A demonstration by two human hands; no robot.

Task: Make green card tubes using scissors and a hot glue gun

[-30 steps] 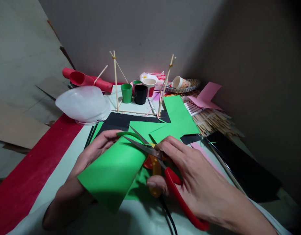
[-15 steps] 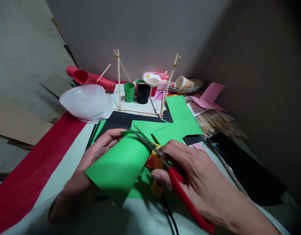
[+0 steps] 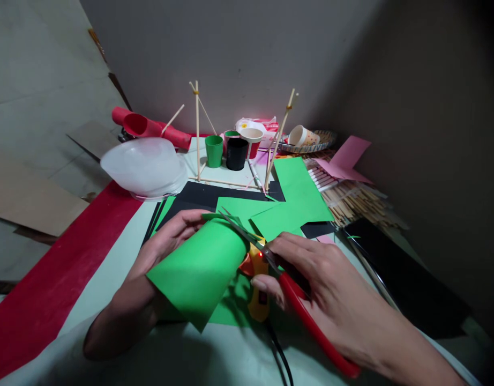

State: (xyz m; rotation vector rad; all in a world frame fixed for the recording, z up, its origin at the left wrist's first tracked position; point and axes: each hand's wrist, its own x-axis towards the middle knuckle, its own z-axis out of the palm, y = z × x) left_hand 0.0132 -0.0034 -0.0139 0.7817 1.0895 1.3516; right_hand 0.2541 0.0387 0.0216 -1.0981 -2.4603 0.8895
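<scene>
My left hand (image 3: 166, 241) is closed on a curled sheet of green paper (image 3: 202, 262), which hides part of the palm and fingers. Red-handled scissors (image 3: 299, 308) are gripped in my right hand (image 3: 323, 273). Their narrow blades lie at the upper edge of the green paper, and a thin strip stands off that edge. Below the scissors a yellow glue gun (image 3: 258, 300) rests on the table with a small red light lit and a black cable running toward me. More green sheets (image 3: 299, 187) lie flat beyond my hands.
A stick frame (image 3: 197, 128) stands at the back around a green cup (image 3: 214, 151) and a black cup (image 3: 236, 154). At left is a translucent plastic lid stack (image 3: 142, 166) before red tubes (image 3: 150, 128). Bundled sticks (image 3: 355, 203) and a black sheet (image 3: 408, 279) lie right.
The view has shifted very slightly. Both hands keep their hold, with the scissor blades still at the paper's edge. A red light now shows on the glue gun.
</scene>
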